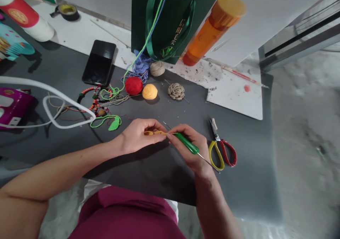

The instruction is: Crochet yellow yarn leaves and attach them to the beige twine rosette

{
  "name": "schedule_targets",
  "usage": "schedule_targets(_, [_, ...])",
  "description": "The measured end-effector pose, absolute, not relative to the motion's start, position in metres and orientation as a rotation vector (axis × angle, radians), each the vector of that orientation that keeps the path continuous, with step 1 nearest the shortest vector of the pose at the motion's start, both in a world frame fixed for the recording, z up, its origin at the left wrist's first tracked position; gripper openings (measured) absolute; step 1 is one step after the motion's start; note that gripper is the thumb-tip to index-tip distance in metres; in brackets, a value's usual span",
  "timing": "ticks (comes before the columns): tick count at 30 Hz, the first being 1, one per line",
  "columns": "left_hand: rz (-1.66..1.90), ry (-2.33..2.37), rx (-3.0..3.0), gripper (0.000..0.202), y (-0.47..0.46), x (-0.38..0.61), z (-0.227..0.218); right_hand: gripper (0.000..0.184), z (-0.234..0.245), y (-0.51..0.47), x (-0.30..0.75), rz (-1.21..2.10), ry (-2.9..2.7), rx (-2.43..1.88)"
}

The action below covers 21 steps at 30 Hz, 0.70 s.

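Between the fingers of my left hand (138, 134) is a small piece of yellow crochet (150, 133), partly hidden by the thumb. My right hand (192, 145) is closed round a crochet hook (187, 143) with a green handle; its metal shaft sticks out at both ends. The fingertips of both hands nearly meet at the yellow piece. Beyond the hands lie a yellow yarn ball (149, 91), a red yarn ball (133, 86) and a beige crocheted flower (176, 91). A green crocheted leaf (115, 123) rests left of my left hand.
Scissors (222, 148) lie right of my right hand. A black phone (99, 62), beaded strings (95, 101) and a white cable (66, 97) occupy the left. Behind stand a dark green bag (170, 23) and an orange bottle (212, 30). The table edge runs close to my body.
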<state>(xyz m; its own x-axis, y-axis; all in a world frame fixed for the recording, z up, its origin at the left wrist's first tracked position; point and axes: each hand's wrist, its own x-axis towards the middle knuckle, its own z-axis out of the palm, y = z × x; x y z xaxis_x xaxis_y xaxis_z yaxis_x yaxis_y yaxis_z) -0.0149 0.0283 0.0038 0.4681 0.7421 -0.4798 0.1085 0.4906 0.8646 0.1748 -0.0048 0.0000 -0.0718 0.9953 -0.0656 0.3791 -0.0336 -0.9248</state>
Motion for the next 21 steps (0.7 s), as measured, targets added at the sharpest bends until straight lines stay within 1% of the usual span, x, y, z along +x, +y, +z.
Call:
schedule_targets(5, [0.454,1.011,0.93,0.018,0.0296,-0.0143,0.0035,0.008,-0.0023,-0.0074,0.1695,0.938,-1.523,-1.458])
schedule_targets(9, [0.459,1.034,0.832,0.025,0.0287,-0.0137,0.0025,0.008,-0.0038,-0.0092,0.1678,0.798,-1.645,-1.364])
schedule_targets(12, [0.478,1.005,0.783,0.026,0.0278,-0.0138,0.0001,0.009,-0.0038,-0.0092,0.1667,0.706,-1.76,-1.265])
schedule_targets(16, [0.498,0.937,0.734,0.026,0.0279,-0.0147,-0.0023,0.01,-0.0023,-0.009,0.1664,0.661,-1.819,-1.248])
schedule_targets(21, [0.496,0.886,0.696,0.037,0.029,-0.0164,-0.0012,0.016,-0.0006,-0.0097,0.1677,0.645,-1.858,-1.237])
